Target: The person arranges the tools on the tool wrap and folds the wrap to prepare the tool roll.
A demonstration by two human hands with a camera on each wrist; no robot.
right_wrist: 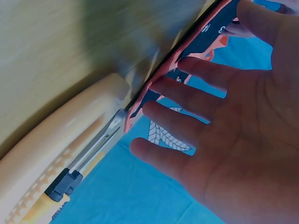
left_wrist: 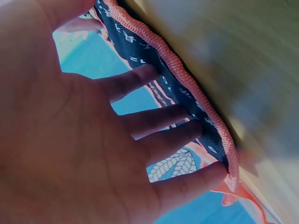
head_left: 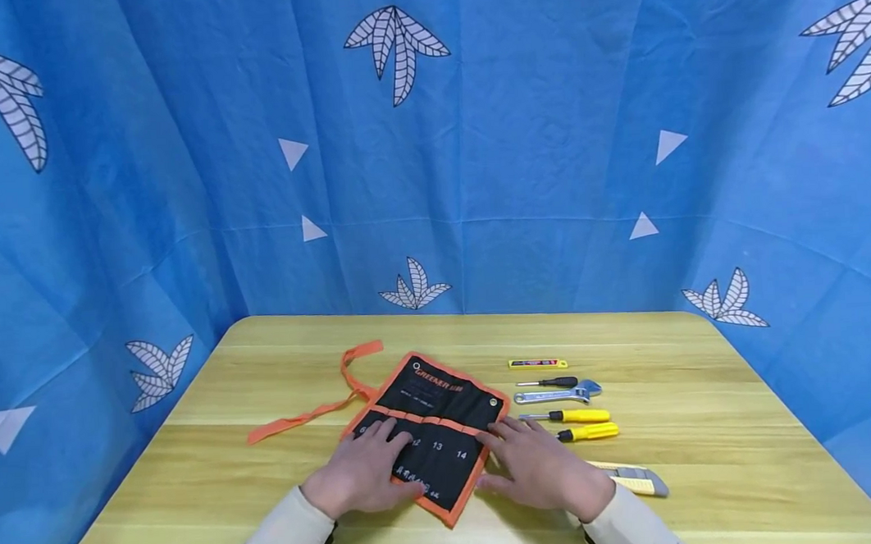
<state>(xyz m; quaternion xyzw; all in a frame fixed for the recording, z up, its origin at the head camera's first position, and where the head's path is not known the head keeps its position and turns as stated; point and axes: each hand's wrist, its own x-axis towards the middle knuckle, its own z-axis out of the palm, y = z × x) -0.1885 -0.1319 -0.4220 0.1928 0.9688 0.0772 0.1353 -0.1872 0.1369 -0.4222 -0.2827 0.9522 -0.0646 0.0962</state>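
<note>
A black tool pouch (head_left: pixel 433 449) with orange trim lies flat and slanted on the table, printed with pocket numbers and lettering. My left hand (head_left: pixel 368 469) rests on its left part, fingers spread and nearly straight, fingertips on the black cloth. The left wrist view shows these fingers (left_wrist: pixel 173 186) reaching across the pouch's orange edge. At the pouch's right edge my right hand (head_left: pixel 537 464) touches the orange trim with extended fingertips. Just right of that hand lies a cream utility knife (head_left: pixel 634 479), partly hidden by it. An orange tie strap (head_left: pixel 306 417) trails from the pouch's left side.
To the pouch's right, laid out in a column, are a slim yellow case (head_left: pixel 536 364), a black-handled screwdriver (head_left: pixel 559 382), an adjustable wrench (head_left: pixel 560 394) and two yellow-handled screwdrivers (head_left: pixel 583 416). A blue patterned curtain (head_left: pixel 549 176) hangs behind the wooden table (head_left: pixel 671 391).
</note>
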